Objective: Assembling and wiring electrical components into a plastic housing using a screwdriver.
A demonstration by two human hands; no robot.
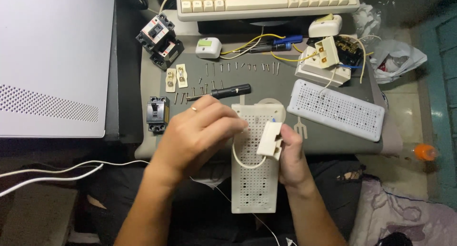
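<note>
While the person is looking down at the grey mat (pixel 328 141), the right hand (pixel 293 155) is pinching a small cream plastic block (pixel 270 140) between thumb and fingers, holding it just over the upper right part of a perforated cream panel (pixel 252 179) that is lying lengthwise at about six o'clock from the mat's centre. A thin white wire (pixel 243 161) is looping from the block down across the panel. The left hand (pixel 195 136) is curling over the panel's upper left corner, its fingertips closing on something near the block; what it is gripping is hidden, possibly the wire's end. Just above that hand, at about twelve o'clock from it, a black-handled screwdriver (pixel 228 91) is lying on the mat. Further up, a row of small screws (pixel 240 67) is stretching across. At ten o'clock, two cream contact pieces (pixel 176 78) are sitting beside black contactors (pixel 159 41), and a black breaker (pixel 157 113) is resting at nine o'clock. At two o'clock, a second perforated white cover (pixel 338 110) is lying slantwise below an opened cream box (pixel 323 62) with yellow wires. A cream keyboard (pixel 266 0) is sitting at the top edge.
</note>
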